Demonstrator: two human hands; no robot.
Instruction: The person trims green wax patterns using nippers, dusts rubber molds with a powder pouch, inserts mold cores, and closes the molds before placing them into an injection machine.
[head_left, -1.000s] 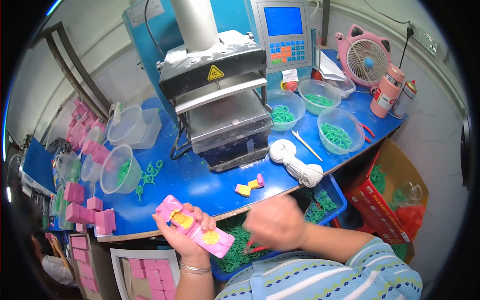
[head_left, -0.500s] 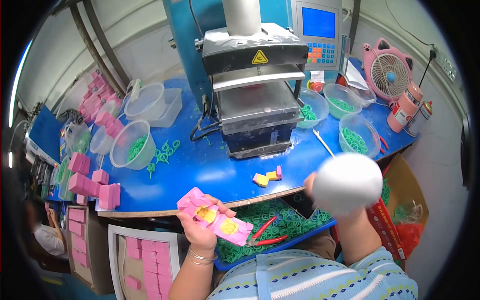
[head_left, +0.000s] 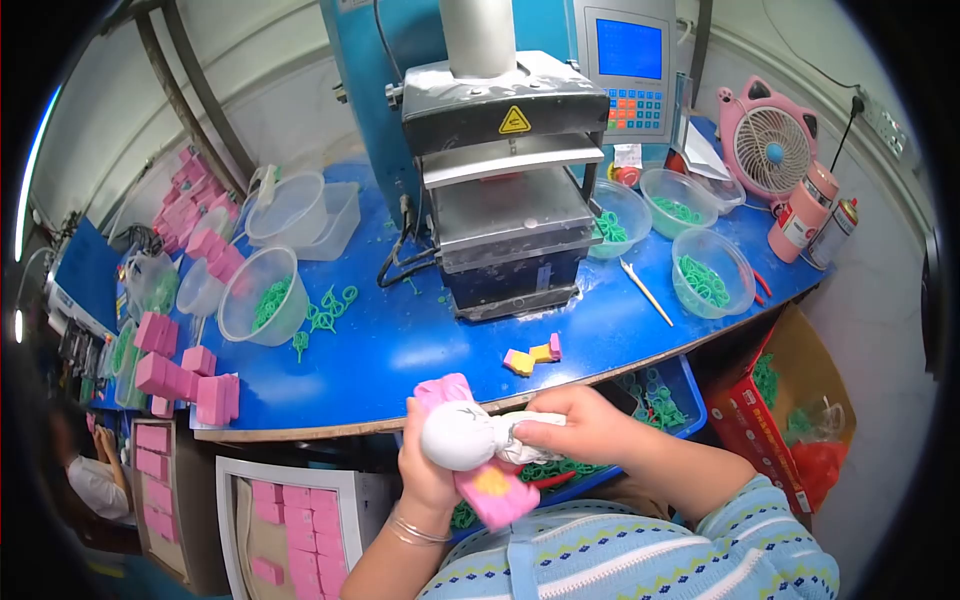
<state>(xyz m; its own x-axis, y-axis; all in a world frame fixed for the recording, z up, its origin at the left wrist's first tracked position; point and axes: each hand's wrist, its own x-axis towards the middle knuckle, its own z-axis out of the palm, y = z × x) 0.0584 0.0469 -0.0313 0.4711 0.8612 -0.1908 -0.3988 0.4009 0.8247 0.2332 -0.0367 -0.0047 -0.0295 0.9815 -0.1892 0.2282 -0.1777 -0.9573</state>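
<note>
1. Upper centre: a yellow warning triangle (head_left: 514, 120) with a black symbol on the press (head_left: 452, 112).
2. Centre, just below the middle: a dark mark resembling "K" on the white bundle (head_left: 458, 436).
3. Lower right: white print on the red box (head_left: 762, 432), too small to read.
4. Right: a label on the pink bottle (head_left: 800, 215), its words unreadable.
5. Upper right: screen (head_left: 629, 49) and keypad (head_left: 636, 110) characters, illegible.

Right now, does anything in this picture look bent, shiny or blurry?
In the head view, a dark rounded border frames a wide-angle picture that seems bent toward its edges; pale glare streaks the glossy blue tabletop; the white bundle with a rounded head looks fairly sharp; the person in white at far left is soft and dim.
</note>
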